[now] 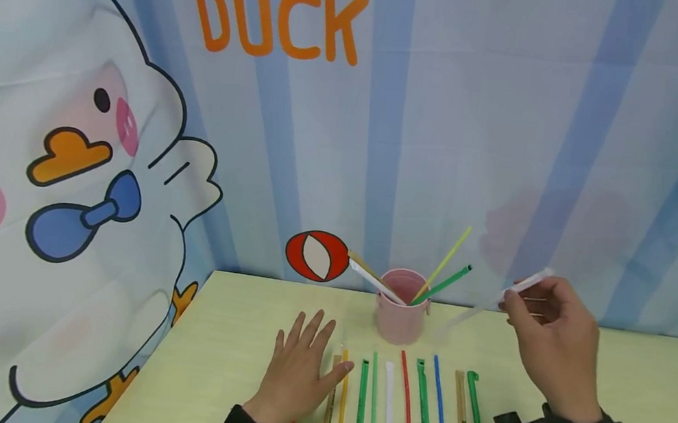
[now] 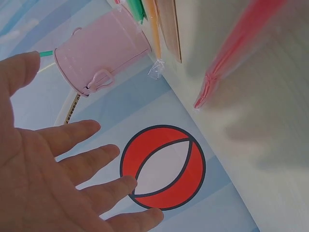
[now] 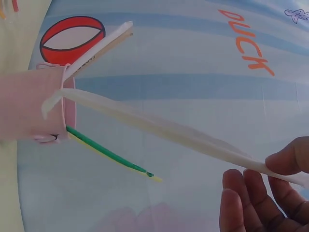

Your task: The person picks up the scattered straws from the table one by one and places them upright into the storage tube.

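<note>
Between thumb and fingers, my right hand [image 1: 557,341] pinches a white wrapped straw [image 3: 159,128] near one end. In the head view this hand is at the right, above the table. The straw's free end slants down toward a small pink bucket [image 1: 399,325]; in the right wrist view it overlaps the rim, and whether it touches cannot be told. Several straws, among them a green one [image 1: 450,284] and a yellow one [image 1: 447,261], stand tilted in the bucket. My left hand [image 1: 299,376] is spread palm down beside the row's left end, holding nothing.
Several wrapped straws lie in a row along the table [image 1: 613,378], including a red straw [image 1: 407,408], a blue straw [image 1: 440,415] and a brown straw [image 1: 462,421]. Behind the table hangs a blue striped cloth [image 1: 461,114] with a duck print.
</note>
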Demonstrator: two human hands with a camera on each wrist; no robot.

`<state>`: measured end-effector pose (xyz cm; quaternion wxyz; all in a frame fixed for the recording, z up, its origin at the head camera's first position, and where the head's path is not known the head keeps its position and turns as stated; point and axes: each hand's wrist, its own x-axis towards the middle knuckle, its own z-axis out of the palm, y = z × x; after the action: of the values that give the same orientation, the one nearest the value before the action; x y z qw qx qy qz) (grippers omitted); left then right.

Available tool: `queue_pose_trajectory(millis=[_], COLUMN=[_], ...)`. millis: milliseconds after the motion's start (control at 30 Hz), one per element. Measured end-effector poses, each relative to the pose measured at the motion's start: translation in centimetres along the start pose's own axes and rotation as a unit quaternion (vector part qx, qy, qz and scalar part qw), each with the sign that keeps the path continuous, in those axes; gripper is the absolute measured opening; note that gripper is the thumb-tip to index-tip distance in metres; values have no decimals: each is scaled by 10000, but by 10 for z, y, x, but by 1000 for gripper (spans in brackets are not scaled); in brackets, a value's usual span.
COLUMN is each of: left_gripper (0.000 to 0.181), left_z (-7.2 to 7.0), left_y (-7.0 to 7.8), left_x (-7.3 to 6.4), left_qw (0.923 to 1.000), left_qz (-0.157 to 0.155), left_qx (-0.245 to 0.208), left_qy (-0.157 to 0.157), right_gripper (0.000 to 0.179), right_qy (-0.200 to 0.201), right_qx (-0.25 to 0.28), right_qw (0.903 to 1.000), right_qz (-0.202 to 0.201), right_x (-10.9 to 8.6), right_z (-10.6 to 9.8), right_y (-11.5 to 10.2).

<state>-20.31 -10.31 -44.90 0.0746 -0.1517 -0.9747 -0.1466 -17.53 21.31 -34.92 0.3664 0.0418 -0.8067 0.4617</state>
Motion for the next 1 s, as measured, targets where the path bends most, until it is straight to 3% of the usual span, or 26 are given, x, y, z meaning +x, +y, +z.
queue_pose_trajectory(millis=[200,400,767,1000], left_gripper=[78,80,81,78], left_z=[0,-1,2,0], left_y=[1,2,0,0], left_x=[1,1,0,0], left_qw=[10000,9999,9999,9999], left_qz=[-20,-55,-25,-53], left_qx=[-13,13,-5,-26], left_qy=[-57,-98,-164,-153], right_gripper=[13,16,15,22], right_qy=[233,305,12,-379], right_qx=[-7,-296,-618,-926], right_qw=[9995,9991,9978,9950], right_qz=[-197,-43,-226,-37], right_x=[11,14,6,5], right_z=[14,35,70,84], right_y=[-7,0,19,30])
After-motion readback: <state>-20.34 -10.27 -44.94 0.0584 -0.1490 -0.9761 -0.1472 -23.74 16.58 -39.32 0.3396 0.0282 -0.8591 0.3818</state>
